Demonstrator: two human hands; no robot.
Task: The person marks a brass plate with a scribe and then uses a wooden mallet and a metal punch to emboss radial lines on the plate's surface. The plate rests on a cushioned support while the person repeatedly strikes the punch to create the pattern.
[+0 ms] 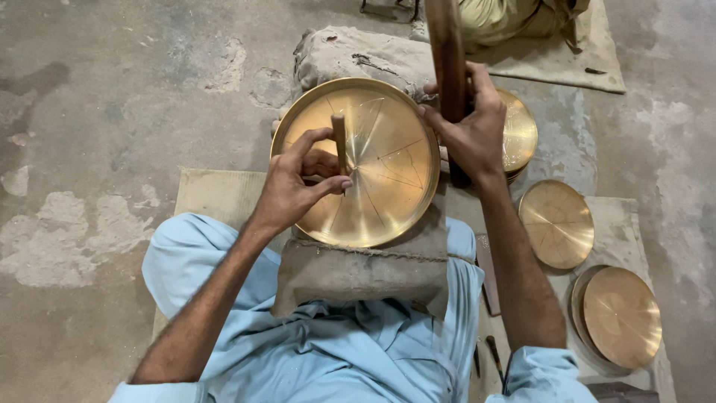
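Note:
A round brass plate (388, 142) with fine scored lines lies on a grey cloth sandbag (358, 272) between my knees. My left hand (294, 183) pinches a short metal punch (339, 138) upright against the plate's inner face, left of centre. My right hand (470, 123) grips a dark wooden handle (447, 52) that rises past the plate's right rim and out of the top of the view; its head is hidden.
Several more brass plates lie to the right: a stack (520, 134) behind my right hand, one (557, 222) on the mat, another stack (620, 317) at lower right. A second sandbag (358, 56) sits behind the plate. Another person's legs (507, 16) are at top.

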